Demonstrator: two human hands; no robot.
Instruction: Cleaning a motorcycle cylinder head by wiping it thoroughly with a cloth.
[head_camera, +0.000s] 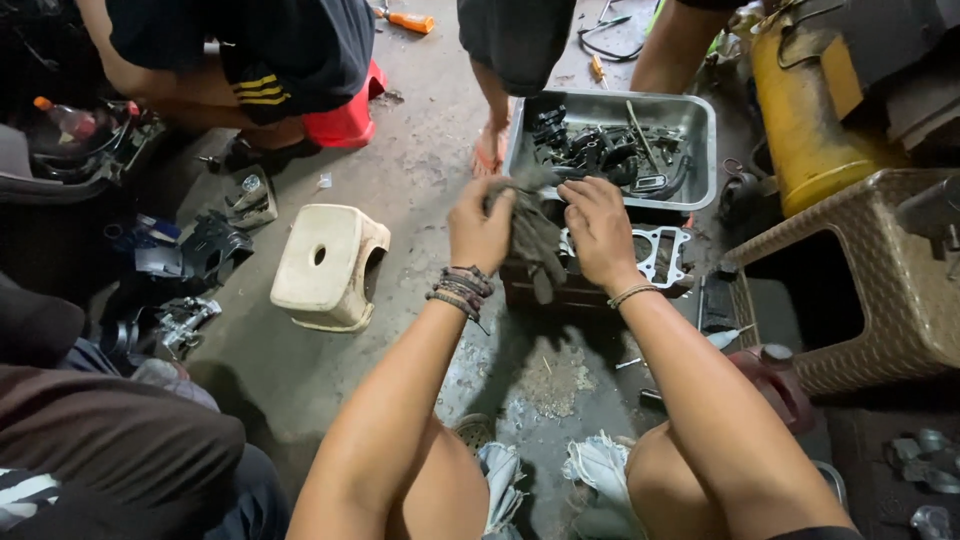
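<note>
Both hands are together over the concrete floor (420, 190), just in front of the metal tray (700, 125). The left hand (480, 228) and the right hand (598, 232) both close their fingers around one dirty grey rag (535, 245), which hangs between them in loose folds. Under the rag and the right hand lies a metal engine cylinder block (662, 255) with a flat gasket face, resting on the floor touching the near edge of the tray. The tray holds dark, oily engine parts (600, 150) and a thin rod. At the left of the hands a cream plastic stool (330, 262) stands on the floor. At the right stands a brown woven-pattern plastic stool (880, 290), and behind it a yellow cylinder (800, 120). Other people's legs are near the far edge of the tray.
</note>
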